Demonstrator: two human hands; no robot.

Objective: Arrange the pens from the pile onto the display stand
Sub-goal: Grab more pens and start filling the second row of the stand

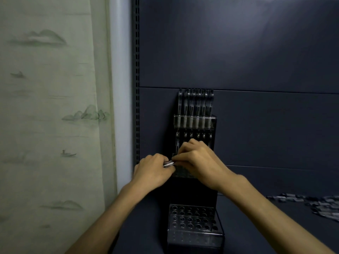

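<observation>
— What are the two hands doing?

— Both are working at the middle of the display stand (195, 123), which is standing upright against the dark panel (238, 52). The left hand (152, 171) is curling its fingers round a short silvery pen (169, 163), and the pen's end is poking out toward the right hand (200, 160).

— And the right one?

— Its fingertips are pinching at the same pen, right where the two hands are meeting, in front of the stand's middle tier. The fingers are bent, and the back of the hand is hiding what lies beneath it.

— Where are the other pens sitting?

— A row of pens (196, 103) is standing upright in the top tier, with another row showing just above the right hand. The pile of pens (322, 206) is lying well apart on the right, blurred, on the dark desk (256, 180).

— Anything lower down?

— The stand's base block (194, 220) is showing rows of round holes. A curtain (51, 107) printed with mountains is hanging on the left.
</observation>
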